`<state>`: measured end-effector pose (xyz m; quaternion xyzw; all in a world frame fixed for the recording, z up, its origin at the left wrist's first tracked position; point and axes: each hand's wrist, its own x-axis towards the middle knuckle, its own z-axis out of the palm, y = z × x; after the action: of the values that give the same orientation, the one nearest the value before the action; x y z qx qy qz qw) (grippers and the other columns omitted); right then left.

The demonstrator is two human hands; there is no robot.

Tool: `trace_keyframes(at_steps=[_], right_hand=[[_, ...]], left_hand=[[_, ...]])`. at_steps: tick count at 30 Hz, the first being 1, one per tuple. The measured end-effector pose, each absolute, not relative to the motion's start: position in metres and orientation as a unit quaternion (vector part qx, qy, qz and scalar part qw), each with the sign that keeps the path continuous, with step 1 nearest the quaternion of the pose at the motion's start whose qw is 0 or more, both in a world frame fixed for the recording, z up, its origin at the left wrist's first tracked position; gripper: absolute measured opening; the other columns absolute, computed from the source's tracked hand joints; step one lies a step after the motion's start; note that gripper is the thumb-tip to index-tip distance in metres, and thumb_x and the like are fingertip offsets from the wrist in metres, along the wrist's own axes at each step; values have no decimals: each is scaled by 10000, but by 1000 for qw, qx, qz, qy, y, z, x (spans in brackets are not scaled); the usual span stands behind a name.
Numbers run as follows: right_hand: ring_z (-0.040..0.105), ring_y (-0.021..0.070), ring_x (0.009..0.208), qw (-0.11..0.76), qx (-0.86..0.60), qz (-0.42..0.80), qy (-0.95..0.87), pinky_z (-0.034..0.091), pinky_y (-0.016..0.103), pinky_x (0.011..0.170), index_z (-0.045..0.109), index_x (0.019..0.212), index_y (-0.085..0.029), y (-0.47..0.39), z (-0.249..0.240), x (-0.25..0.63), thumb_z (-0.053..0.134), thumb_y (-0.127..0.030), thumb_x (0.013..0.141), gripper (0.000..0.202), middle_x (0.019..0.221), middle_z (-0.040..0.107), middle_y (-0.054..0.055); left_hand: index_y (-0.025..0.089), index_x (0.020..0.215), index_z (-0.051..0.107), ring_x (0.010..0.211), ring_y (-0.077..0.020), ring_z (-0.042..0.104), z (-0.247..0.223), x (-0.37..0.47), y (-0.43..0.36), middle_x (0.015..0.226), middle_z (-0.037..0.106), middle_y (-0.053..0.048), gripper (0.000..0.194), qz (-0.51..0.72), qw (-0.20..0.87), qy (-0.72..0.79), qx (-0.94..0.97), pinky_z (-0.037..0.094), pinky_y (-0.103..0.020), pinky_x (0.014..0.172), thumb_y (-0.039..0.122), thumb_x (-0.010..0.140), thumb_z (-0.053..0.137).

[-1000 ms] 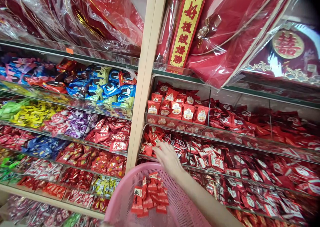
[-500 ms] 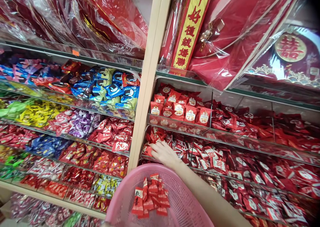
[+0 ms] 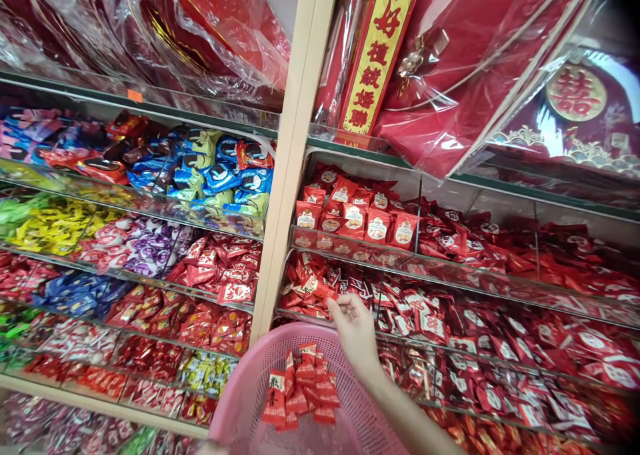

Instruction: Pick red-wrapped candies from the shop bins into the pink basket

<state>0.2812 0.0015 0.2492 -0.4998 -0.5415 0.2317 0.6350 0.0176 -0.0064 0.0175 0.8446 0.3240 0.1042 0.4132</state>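
Note:
My right hand is closed, pinching a small red candy packet between thumb and fingers, just above the right rim of a pink plastic basket. Behind that packet is a shelf compartment of similar red wrapped candies. Inside the basket lies a small heap of red candy packets, some with dark lettering on a white panel. At the bottom edge, only a blurred bit of my left hand shows, gripping the basket's left rim; most of its fingers are hidden.
A pale wooden post divides the shelving. To its left are blue snack packets and yellow candies. Clear shelf lips front the compartments. Above hang plastic-wrapped red goods and a yellow lettered banner.
My right hand has drawn back from the candy compartment toward the basket, now with a red candy packet in its fingers. The view has shifted slightly; the basket's heap looks the same.

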Motion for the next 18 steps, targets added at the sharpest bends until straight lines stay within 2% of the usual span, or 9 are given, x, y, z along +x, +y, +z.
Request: trace_keyframes(at_steps=[2, 4, 7, 9, 12, 18], right_hand=[[465, 105, 523, 647, -494, 344, -469, 385, 233, 527, 510, 689, -185, -9, 247, 278, 670, -413, 717, 280, 566, 538, -37], [471, 100, 518, 651, -476, 422, -415, 386, 230, 531, 513, 681, -183, -17, 244, 276, 709, -409, 671, 300, 561, 553, -35], [480, 93, 528, 673, -445, 477, -349, 393, 220, 538, 521, 693, -184, -27, 241, 275, 752, -371, 625, 305, 575, 559, -38], [487, 89, 539, 685, -429, 497, -315, 399, 209, 535, 532, 723, -186, -33, 239, 275, 781, -336, 591, 319, 589, 560, -42], [510, 93, 563, 681, -422, 529, -282, 420, 204, 534, 555, 759, -189, -40, 236, 278, 800, -302, 564, 333, 620, 570, -36], [564, 111, 593, 649, -452, 553, -264, 488, 244, 615, 604, 799, -182, -47, 215, 284, 799, -272, 537, 339, 671, 603, -19]], left_hand=[[209, 549, 431, 363, -80, 139, 22, 14, -6, 416, 104, 90, 617, 93, 411, 332, 844, 220, -250, 390, 730, 778, 191], [181, 665, 543, 379, -98, 282, 29, 8, -6, 424, 240, 69, 622, 82, 409, 340, 843, 320, -268, 432, 688, 811, 213], [146, 862, 615, 476, -131, 462, 39, -1, -6, 533, 473, 10, 622, 69, 410, 346, 841, 415, -302, 509, 639, 846, 236], [140, 879, 619, 495, -131, 486, 41, -2, -6, 576, 524, -8, 615, 62, 413, 345, 841, 421, -297, 509, 635, 849, 253], [148, 813, 601, 443, -109, 429, 37, 6, -7, 539, 483, 16, 624, 60, 419, 340, 840, 385, -272, 466, 676, 824, 268], [181, 680, 526, 370, -83, 242, 30, 17, -9, 440, 264, 72, 676, 79, 427, 327, 839, 276, -251, 408, 754, 772, 179]])
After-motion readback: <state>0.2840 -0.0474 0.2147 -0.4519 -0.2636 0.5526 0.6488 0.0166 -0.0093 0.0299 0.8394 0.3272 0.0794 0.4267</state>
